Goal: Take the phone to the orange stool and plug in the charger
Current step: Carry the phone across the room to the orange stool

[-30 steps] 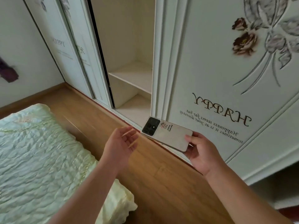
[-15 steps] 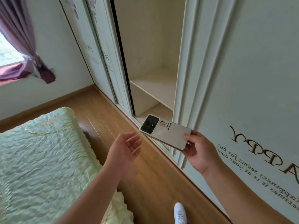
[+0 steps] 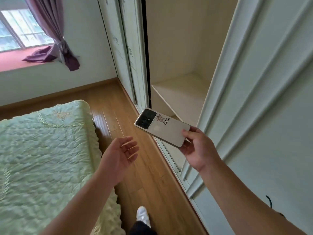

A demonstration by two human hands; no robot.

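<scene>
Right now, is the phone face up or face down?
Face down: the phone shows its camera block and sticker, held at its lower end by the right hand.

The phone I carry is a pale, silvery-white slab turned back-side up, with a dark square camera block at its far end and a small cartoon sticker with black lettering just beside that block. I pinch it by its near end in my right hand, so it juts forward and to the left, tilted slightly. It hangs in the air just in front of the open wardrobe, level with its lowest shelf.
</scene>
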